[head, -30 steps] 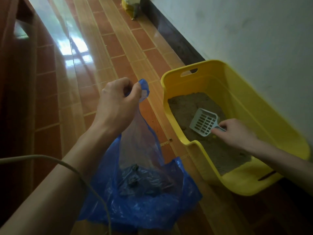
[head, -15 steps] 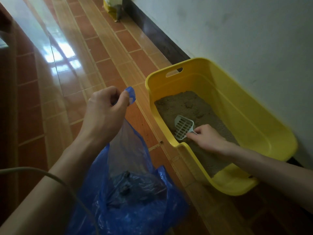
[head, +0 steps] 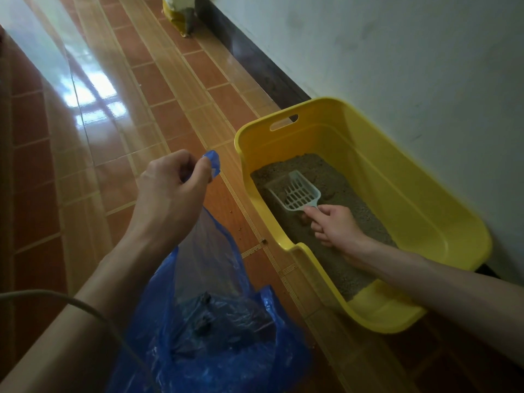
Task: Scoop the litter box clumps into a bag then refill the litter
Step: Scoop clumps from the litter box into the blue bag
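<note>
Some dark clumps already lay in the blue bag (head: 226,350) your left hand (head: 170,191) pinched open; your right hand (head: 330,225) gripped the scoop (head: 297,194), sifting unfinished, refill untouched.

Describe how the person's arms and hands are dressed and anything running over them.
Both forearms are bare as far as the frame shows: no sleeves, gloves, watch or rings visible on the left hand or the right hand. A pale grey cable curves across the left forearm at the lower left. Nails look short and unpainted, though small in this view.
</note>
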A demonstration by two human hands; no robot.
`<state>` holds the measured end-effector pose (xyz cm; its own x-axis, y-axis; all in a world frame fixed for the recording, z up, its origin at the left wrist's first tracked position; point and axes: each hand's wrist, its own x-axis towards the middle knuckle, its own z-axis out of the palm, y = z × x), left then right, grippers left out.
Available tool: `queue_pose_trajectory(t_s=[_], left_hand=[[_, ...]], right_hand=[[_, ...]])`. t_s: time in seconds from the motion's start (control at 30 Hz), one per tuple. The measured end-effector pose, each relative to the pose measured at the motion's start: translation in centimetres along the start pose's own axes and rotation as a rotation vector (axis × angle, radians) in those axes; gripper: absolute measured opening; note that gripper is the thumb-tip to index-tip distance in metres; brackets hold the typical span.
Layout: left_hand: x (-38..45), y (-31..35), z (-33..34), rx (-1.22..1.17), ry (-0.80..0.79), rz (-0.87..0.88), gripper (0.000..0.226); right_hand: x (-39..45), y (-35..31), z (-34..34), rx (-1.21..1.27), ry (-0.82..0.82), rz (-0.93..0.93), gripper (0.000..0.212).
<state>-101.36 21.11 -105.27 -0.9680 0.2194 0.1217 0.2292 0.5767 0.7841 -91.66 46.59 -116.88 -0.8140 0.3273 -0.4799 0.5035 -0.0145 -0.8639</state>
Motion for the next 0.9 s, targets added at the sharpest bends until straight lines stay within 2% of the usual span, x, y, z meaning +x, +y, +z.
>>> queue_pose_trajectory(t_s=[0.3, 0.57, 0.77, 0.9], left_hand=[[0.0, -0.2, 0.3, -0.004, 0.001, 0.039, 0.037], [0.0, -0.3, 0.0, -0.019, -0.001, 0.032, 0.036], [-0.1, -0.3, -0.1, -0.022, -0.004, 0.034, 0.036], [-0.2, -0.3, -0.6, -0.031, 0.002, 0.016, 0.037]], right_hand=[[-0.2, -0.2, 0.1, 0.023, 0.123, -0.025, 0.032], [-0.7, -1.0, 0.7, 0.085, 0.126, -0.001, 0.033], [-2.4, -2.5, 0.9, 0.011, 0.070, -0.059, 0.035], [-5.0, -4.8, 1.1, -0.034, -0.068, -0.108, 0.031]])
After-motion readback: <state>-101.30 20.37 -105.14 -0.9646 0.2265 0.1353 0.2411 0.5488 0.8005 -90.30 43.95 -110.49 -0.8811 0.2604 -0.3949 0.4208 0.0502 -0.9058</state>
